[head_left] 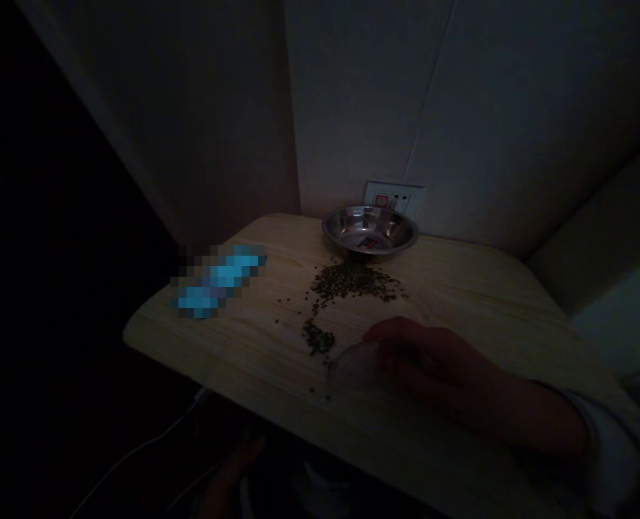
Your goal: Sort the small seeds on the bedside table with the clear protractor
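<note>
Pale wood-grain table (487, 281) with rounded corners, dimly lit. At left end of tabletop, pixelated glowing blue shape (223, 281), longish, laid slantwise, details hidden by blur. Behind, plain wall (352, 101), with thin slanting seam (433, 83) running down toward wall socket (414, 196); plate pale, red part at left, dark slots at right, lower edge partly hidden. Below table's front left edge, thin white cable (150, 437) curving down through dark. At far right, pale greenish surface (623, 295), too dim to identify.
</note>
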`<state>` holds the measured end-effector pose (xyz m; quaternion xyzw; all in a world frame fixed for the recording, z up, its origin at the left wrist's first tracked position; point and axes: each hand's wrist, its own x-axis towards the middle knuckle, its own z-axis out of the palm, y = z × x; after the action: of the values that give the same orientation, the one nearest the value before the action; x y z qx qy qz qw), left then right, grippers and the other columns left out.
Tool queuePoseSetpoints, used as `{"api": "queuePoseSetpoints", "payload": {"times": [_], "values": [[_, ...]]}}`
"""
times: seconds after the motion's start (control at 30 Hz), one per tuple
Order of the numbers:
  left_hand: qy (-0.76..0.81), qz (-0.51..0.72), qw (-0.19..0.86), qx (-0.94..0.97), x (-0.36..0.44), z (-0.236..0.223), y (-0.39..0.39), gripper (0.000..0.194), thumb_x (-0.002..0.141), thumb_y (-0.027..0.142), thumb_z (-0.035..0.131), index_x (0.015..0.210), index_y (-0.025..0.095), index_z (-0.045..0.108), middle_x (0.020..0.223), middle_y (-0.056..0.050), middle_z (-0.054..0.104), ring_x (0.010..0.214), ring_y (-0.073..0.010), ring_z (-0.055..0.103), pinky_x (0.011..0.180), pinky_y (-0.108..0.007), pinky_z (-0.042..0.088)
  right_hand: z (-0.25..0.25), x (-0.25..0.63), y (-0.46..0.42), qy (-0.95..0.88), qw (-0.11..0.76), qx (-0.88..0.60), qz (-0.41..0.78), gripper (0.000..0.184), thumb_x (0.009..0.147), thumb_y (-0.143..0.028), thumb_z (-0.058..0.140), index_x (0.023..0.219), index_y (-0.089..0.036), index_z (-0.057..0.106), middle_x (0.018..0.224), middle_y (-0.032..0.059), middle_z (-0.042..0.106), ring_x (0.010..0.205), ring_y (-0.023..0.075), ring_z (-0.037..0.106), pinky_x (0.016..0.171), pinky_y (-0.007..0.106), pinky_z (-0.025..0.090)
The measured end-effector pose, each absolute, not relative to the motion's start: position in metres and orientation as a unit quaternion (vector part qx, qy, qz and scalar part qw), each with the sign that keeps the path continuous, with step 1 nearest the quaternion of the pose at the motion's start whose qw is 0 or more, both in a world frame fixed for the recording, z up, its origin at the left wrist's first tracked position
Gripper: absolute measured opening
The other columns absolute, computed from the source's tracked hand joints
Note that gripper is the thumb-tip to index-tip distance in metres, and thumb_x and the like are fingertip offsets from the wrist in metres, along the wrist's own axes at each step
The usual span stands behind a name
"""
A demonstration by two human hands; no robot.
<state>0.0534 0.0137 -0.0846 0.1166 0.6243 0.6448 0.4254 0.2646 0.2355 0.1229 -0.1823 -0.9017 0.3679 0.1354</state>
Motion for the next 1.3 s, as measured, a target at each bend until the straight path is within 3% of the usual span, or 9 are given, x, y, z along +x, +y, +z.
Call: {"api": "queuePoseSetpoints", "payload": {"times": [0.1, 0.2, 0.33, 0.43, 0.53, 0.7, 0.9, 1.17, 1.3], "values": [[0.600, 0.620, 0.504, 0.042, 0.053, -0.076, 0.024, 0.013, 0.074, 0.022, 0.063, 0.080, 0.022, 0.073, 0.097, -0.001, 0.069, 0.111, -0.0322, 0.051, 0.102, -0.045, 0.030, 0.124, 0.265, 0.234, -0.905, 0.126, -0.172, 0.369, 0.024, 0.084, -0.019, 0.038, 0.104, -0.017, 0.051, 0.087, 0.0037, 0.062, 0.074, 0.0116, 0.058, 0.065, 0.025, 0.047], [0.576, 0.614, 0.540, 0.003, 0.054, -0.071, 0.028, 0.019, 0.078, 0.031, 0.057, 0.077, 0.021, 0.073, 0.094, -0.005, 0.070, 0.105, -0.0345, 0.055, 0.097, -0.050, 0.037, 0.127, 0.266, 0.233, -0.906, 0.120, -0.172, 0.367, 0.025, 0.082, -0.017, 0.039, 0.103, -0.017, 0.052, 0.085, 0.0038, 0.063, 0.074, 0.0128, 0.059, 0.063, 0.025, 0.048], [0.562, 0.657, 0.501, 0.041, 0.057, -0.074, 0.021, 0.013, 0.073, 0.019, 0.063, 0.079, 0.024, 0.073, 0.099, -0.001, 0.069, 0.115, -0.0318, 0.047, 0.102, -0.042, 0.033, 0.128, 0.264, 0.233, -0.905, 0.126, -0.175, 0.366, 0.022, 0.082, -0.019, 0.040, 0.100, -0.018, 0.052, 0.091, 0.0044, 0.064, 0.080, 0.0135, 0.060, 0.069, 0.026, 0.048], [0.548, 0.677, 0.489, 0.049, 0.060, -0.077, 0.018, 0.014, 0.072, 0.017, 0.063, 0.079, 0.023, 0.073, 0.094, -0.001, 0.070, 0.119, -0.0309, 0.044, 0.103, -0.042, 0.031, 0.127, 0.264, 0.233, -0.907, 0.117, -0.178, 0.365, 0.023, 0.083, -0.020, 0.038, 0.101, -0.018, 0.052, 0.085, 0.0036, 0.063, 0.073, 0.0127, 0.059, 0.063, 0.025, 0.048], [0.570, 0.655, 0.495, 0.008, 0.064, -0.077, 0.020, 0.012, 0.074, 0.024, 0.062, 0.077, 0.021, 0.072, 0.088, -0.003, 0.071, 0.112, -0.0324, 0.051, 0.100, -0.046, 0.034, 0.125, 0.266, 0.233, -0.909, 0.099, -0.175, 0.366, 0.023, 0.083, -0.019, 0.038, 0.101, -0.017, 0.052, 0.080, 0.0030, 0.062, 0.069, 0.0127, 0.059, 0.058, 0.025, 0.047], [0.612, 0.647, 0.454, 0.027, 0.066, -0.072, 0.021, 0.010, 0.071, 0.020, 0.063, 0.075, 0.023, 0.072, 0.093, 0.000, 0.070, 0.102, -0.0276, 0.059, 0.095, -0.035, 0.041, 0.124, 0.269, 0.231, -0.911, 0.086, -0.171, 0.365, 0.023, 0.083, -0.018, 0.040, 0.103, -0.020, 0.052, 0.088, 0.0020, 0.063, 0.077, 0.0125, 0.060, 0.064, 0.025, 0.049], [0.559, 0.639, 0.528, -0.007, 0.073, -0.040, 0.032, 0.014, 0.075, 0.028, 0.061, 0.072, 0.019, 0.072, 0.081, -0.005, 0.071, 0.083, -0.0274, 0.066, 0.077, -0.036, 0.052, 0.126, 0.267, 0.226, -0.919, 0.086, -0.161, 0.351, 0.025, 0.082, -0.015, 0.040, 0.102, -0.021, 0.053, 0.091, 0.0024, 0.065, 0.078, 0.0125, 0.062, 0.063, 0.023, 0.049], [0.530, 0.649, 0.546, 0.018, 0.066, -0.040, 0.026, 0.010, 0.072, 0.018, 0.063, 0.072, 0.022, 0.073, 0.086, -0.005, 0.071, 0.102, -0.0311, 0.059, 0.099, -0.045, 0.036, 0.137, 0.269, 0.213, -0.919, 0.059, -0.153, 0.358, 0.033, 0.075, -0.010, 0.041, 0.101, -0.021, 0.059, 0.080, 0.0013, 0.068, 0.062, 0.0109, 0.062, 0.054, 0.019, 0.049], [0.596, 0.655, 0.454, 0.098, 0.063, -0.063, 0.018, 0.020, 0.064, 0.008, 0.066, 0.075, 0.023, 0.074, 0.095, -0.002, 0.070, 0.107, -0.0306, 0.055, 0.105, -0.042, 0.019, 0.135, 0.271, 0.213, -0.909, 0.034, -0.156, 0.384, 0.032, 0.078, -0.012, 0.042, 0.105, -0.021, 0.058, 0.088, 0.0024, 0.068, 0.067, 0.0109, 0.063, 0.054, 0.018, 0.050]]}}
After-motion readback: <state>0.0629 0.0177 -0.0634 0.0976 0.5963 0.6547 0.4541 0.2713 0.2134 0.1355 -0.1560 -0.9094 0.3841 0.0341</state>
